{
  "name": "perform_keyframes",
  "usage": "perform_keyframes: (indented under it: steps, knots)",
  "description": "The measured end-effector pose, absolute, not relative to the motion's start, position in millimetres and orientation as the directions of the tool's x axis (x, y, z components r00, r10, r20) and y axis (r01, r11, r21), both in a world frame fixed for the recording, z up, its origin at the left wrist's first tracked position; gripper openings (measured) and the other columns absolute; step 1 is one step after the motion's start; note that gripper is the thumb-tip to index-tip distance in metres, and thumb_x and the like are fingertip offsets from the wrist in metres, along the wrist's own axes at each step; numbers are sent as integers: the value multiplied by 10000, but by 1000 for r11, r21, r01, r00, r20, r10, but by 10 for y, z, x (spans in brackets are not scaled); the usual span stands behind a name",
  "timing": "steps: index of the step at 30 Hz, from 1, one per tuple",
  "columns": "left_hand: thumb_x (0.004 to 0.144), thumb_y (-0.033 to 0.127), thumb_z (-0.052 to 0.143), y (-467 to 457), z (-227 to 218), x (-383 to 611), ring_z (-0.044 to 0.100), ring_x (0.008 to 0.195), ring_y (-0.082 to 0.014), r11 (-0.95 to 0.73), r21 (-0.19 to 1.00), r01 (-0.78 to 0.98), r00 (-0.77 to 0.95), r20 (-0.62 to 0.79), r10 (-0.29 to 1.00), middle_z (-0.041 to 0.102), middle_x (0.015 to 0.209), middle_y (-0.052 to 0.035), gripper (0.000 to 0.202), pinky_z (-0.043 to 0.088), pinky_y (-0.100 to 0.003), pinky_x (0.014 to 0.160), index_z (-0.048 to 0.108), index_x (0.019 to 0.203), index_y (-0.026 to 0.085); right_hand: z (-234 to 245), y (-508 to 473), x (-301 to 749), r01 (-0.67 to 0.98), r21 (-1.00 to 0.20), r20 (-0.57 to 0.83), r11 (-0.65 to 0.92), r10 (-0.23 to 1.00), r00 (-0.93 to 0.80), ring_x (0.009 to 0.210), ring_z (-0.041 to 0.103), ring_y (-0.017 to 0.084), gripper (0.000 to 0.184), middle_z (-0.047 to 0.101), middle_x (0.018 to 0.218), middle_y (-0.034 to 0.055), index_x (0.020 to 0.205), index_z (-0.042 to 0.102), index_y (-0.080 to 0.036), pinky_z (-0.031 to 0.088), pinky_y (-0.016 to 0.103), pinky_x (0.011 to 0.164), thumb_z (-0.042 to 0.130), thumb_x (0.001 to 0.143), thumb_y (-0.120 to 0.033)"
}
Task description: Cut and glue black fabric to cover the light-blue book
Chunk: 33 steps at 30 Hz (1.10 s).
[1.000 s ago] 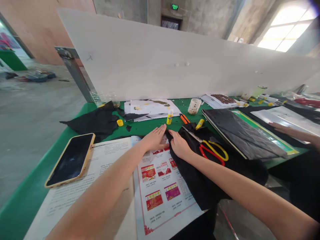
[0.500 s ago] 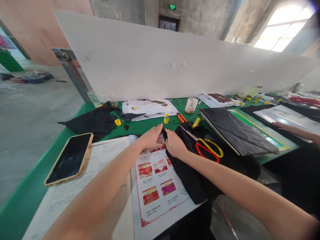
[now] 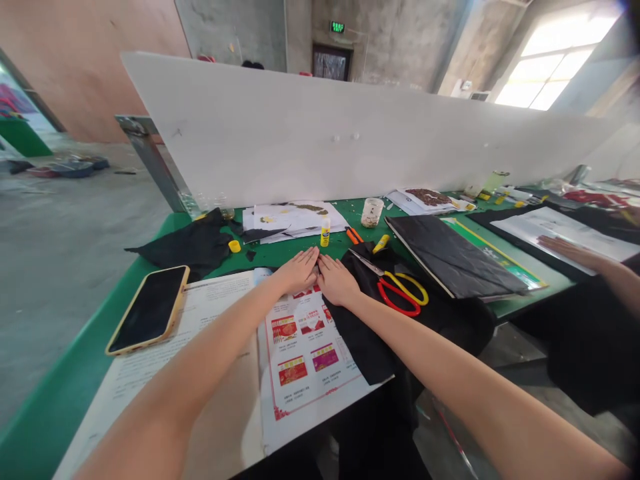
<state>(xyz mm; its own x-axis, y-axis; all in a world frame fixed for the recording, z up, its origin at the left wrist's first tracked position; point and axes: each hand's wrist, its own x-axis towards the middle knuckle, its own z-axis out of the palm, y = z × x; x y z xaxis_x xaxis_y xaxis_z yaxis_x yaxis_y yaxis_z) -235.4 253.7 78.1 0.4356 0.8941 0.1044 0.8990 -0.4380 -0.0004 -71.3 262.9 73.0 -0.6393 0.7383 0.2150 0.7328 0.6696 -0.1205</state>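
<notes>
My left hand [image 3: 299, 270] lies flat, fingers stretched out, near the top of a printed page [image 3: 305, 387] with red and purple pictures. Beside it my right hand [image 3: 337, 279] rests flat on a strip of black cloth [image 3: 363, 347] that covers the page's right side. The fingertips of both hands come close together, and neither hand grips anything. Just beyond them a yellow glue stick [image 3: 325, 233] stands upright, its yellow cap [image 3: 235, 246] lying to the left. Right of my hands lie scissors [image 3: 400, 287] with red and yellow handles.
A phone [image 3: 149, 310] lies on the open book [image 3: 200, 393] at left. Black cloth scraps [image 3: 190, 247], papers [image 3: 295, 220] and a clear plastic cup [image 3: 372, 212] stand farther back before a white board [image 3: 300, 133]. At right, another person's hand [image 3: 565, 248] rests on a white sheet.
My right hand has flattened against the black strip, and the two hands have drawn closer together. The whole view has shifted slightly. The other person's hand stays on its sheet.
</notes>
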Motion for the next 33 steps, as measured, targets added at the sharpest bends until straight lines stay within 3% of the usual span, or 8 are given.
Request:
perform_keyframes:
  steps: [4, 11, 17, 23, 28, 33]
  knots:
    - [869, 388, 274, 2462, 905, -2345, 132, 1396, -247, -366, -77, 927, 371, 67, 926, 195, 1500, -163, 658, 110, -416, 1130, 236, 1417, 28, 705, 2643, -714, 728, -109, 198, 676, 733, -651, 1364, 240, 203, 542, 324, 1461, 110, 1391, 353, -66, 173, 384, 1114, 269, 904, -288]
    - [889, 528, 214, 2021, 938, -2610, 150, 1391, -273, -189, -32, 981, 188, -48, 981, 205, 1496, -160, 713, 178, -437, 1106, 242, 1427, 62, 725, 2613, -699, 720, -102, 205, 687, 722, -660, 1355, 264, 218, 550, 332, 1451, 129, 1379, 373, -54, 142, 418, 1116, 275, 899, -302]
    - [906, 546, 187, 1828, 819, -2702, 190, 1383, -258, -210, -58, 976, 210, -4, 978, 216, 1488, -175, 722, 182, -395, 1106, 281, 1410, 38, 814, 2632, -728, 700, -73, 198, 710, 699, -688, 1319, 333, 246, 600, 400, 1396, 191, 1338, 419, 0, 62, 423, 1127, 339, 873, -370]
    - [891, 606, 176, 1828, 830, -2685, 175, 1386, -266, -205, -43, 978, 204, -13, 979, 204, 1493, -163, 766, 194, -400, 1101, 255, 1427, 65, 951, 2772, -731, 666, -79, 145, 742, 669, -729, 1210, 477, 265, 531, 548, 1265, 182, 1211, 569, -60, 68, 477, 1113, 380, 858, -408]
    - [888, 621, 157, 1809, 824, -2665, 178, 1387, -258, -193, -51, 980, 194, 15, 981, 194, 1497, -155, 777, 194, -399, 1105, 241, 1434, 74, 880, 2718, -692, 650, -62, 225, 757, 645, -730, 1254, 424, 262, 531, 497, 1317, 191, 1262, 513, -27, 6, 453, 1123, 386, 847, -333]
    - [882, 640, 151, 1786, 828, -2647, 190, 1384, -254, -175, -60, 983, 178, 43, 983, 216, 1493, -157, 808, 189, -384, 1113, 272, 1418, 48, 802, 2697, -644, 629, -62, 306, 775, 614, -727, 1237, 439, 261, 539, 511, 1306, 184, 1253, 526, -30, 40, 444, 1129, 408, 836, -352]
